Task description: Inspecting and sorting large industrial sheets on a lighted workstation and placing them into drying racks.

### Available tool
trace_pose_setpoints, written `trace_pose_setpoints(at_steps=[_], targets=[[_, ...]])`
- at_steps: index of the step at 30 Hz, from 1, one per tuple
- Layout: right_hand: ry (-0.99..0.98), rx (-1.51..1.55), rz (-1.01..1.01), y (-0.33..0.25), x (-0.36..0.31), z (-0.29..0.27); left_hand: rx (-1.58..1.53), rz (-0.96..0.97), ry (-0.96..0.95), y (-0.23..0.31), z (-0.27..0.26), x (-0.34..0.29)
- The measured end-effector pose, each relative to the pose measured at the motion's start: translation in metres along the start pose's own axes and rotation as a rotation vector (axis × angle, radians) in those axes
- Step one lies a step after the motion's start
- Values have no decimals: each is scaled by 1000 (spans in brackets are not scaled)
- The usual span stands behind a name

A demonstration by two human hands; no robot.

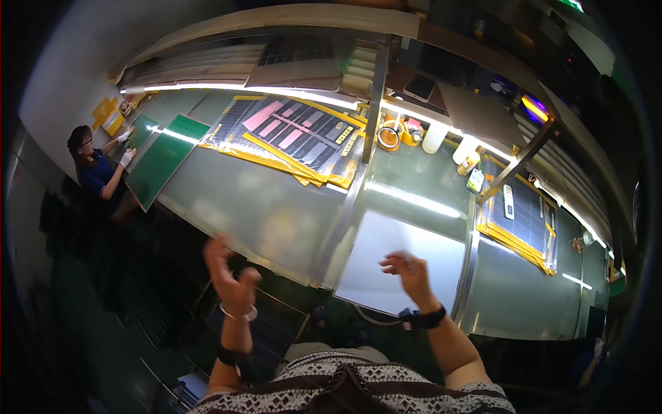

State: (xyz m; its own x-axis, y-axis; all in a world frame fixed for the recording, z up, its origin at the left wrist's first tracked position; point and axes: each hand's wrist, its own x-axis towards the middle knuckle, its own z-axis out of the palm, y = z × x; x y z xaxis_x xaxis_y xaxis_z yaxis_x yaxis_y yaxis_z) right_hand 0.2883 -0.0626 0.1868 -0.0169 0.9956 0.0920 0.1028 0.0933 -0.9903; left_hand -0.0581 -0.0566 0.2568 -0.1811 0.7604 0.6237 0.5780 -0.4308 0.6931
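My left hand (232,279) is raised in front of the bench's near edge, fingers apart and slightly blurred, with nothing in it. Over the pale white-grey rectangular panel (369,259), my right hand (412,276) hovers with loosely bent, parted fingers. I see no object held in it. The panel lies flat on the bench (276,228), its near corner reaching the front edge, between two metal uprights. Whether my right fingertips touch the panel cannot be made out.
Left of the near upright (372,103) lie stacked yellow-edged dark sheets (303,141). Tape rolls (389,136) and a white bottle (434,138) stand behind the panel. More yellow-edged sheets (527,214) lie right. A co-worker (100,165) handles a green board (169,155) far left.
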Motion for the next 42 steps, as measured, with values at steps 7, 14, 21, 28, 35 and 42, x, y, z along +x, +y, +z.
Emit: trace_pose_setpoints(at_steps=[7,14,21,28,35,42], targets=[[70,218,586,31,-71,-93,-650,-1156,-756,-111,57,-48],[255,220,728,62,-138,-116,-532,-1115,-854,-74,119,-87],[349,202,789,57,-158,-124,-494,-1092,-867,-66,135,-92],[331,382,817,90,-207,-128,-449,-1104,-893,-81,146,-100],[273,177,1000,112,-265,-99,-367,-1126,-911,-82,154,-109],[316,144,902,85,-246,-96,-379,-934,-858,-84,150,-82]])
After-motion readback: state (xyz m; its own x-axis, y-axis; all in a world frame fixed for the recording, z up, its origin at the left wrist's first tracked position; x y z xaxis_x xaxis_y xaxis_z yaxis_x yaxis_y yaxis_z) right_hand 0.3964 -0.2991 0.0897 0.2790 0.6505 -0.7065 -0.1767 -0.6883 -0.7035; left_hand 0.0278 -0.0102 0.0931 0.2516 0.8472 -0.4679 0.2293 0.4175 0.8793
